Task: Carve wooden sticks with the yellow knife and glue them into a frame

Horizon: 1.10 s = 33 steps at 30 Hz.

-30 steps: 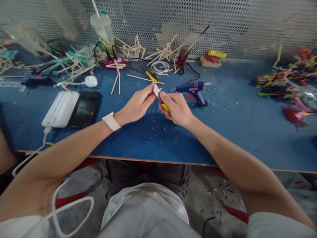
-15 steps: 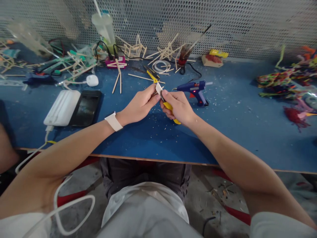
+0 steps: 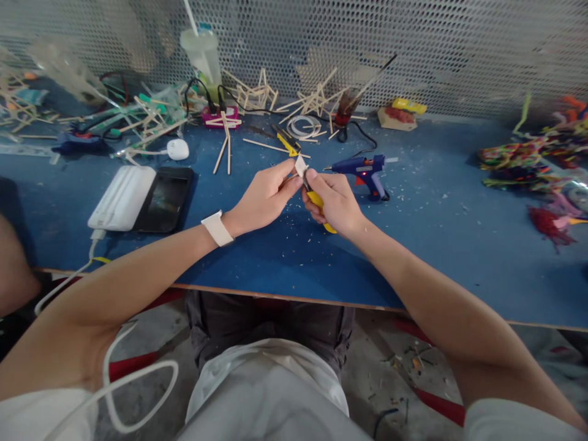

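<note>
The table's (image 3: 441, 214) cup (image 3: 210, 58) holds a straw (image 3: 190, 16); left grip (image 3: 264, 199), white piece (image 3: 300, 165); right grip (image 3: 339, 205), cutter (image 3: 315, 198).

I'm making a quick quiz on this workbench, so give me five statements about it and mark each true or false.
1. The right hand grips a yellow-handled tool. True.
2. A white wristband is on the right wrist. False: it is on the left wrist.
3. The white power bank lies beside the smartphone. True.
4. The blue glue gun stands upright on its handle. False: it lies on its side on the blue table.
5. The glue gun's indicator light glows red. True.
</note>
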Tool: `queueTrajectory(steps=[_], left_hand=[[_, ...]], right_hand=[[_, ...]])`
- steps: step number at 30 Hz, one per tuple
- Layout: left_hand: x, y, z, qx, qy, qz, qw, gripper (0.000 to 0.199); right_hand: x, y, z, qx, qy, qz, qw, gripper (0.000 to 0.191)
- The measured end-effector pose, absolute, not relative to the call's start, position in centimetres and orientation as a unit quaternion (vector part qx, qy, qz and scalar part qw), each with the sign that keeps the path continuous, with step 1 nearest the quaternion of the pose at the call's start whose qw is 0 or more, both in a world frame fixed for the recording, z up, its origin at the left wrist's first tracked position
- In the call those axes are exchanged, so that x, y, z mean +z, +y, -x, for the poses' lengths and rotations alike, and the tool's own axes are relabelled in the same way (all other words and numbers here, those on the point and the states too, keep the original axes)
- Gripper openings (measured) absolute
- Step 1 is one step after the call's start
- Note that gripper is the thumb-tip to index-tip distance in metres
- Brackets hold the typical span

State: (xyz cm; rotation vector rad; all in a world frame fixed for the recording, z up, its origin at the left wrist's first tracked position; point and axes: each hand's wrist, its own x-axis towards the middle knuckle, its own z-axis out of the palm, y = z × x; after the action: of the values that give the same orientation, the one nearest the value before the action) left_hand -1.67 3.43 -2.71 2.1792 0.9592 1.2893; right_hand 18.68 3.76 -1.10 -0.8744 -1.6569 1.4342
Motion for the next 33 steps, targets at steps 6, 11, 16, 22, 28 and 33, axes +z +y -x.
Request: queueTrajectory(steps=[6,11,16,22,28,33], left_hand=[[-2.35,3.28,1.34,0.471,0.354,-0.773,0.235,0.06],[-2.39,3.11,1.3,0.475,0.343,-0.756,0.292,0.059],[-2.62,3.07,1.48,0.478,0.329,-0.75,0.317,0.055],[-3.14,3.28,1.5,0.475,0.313,-0.754,0.328,0.048],[-3.27,3.29,1.35,0.484,0.318,-0.751,0.317,0.038],[-2.75,3.15,1.47,0.477,0.317,-0.765,0.296,0.03]], right_hand=[[-1.13,3.56,-18.51,0.572,-0.627,0.344,0.4,0.071],[-1.23,3.44,-18.49,0.566,-0.639,0.339,0.395,0.071],[-1.01,3.41,-18.63,0.562,-0.661,0.33,0.371,0.072],[-0.74,3.32,-18.7,0.567,-0.656,0.339,0.365,0.07],[-0.82,3.37,-18.74,0.56,-0.659,0.347,0.364,0.07],[-0.75,3.45,-18.85,0.554,-0.664,0.347,0.364,0.071]])
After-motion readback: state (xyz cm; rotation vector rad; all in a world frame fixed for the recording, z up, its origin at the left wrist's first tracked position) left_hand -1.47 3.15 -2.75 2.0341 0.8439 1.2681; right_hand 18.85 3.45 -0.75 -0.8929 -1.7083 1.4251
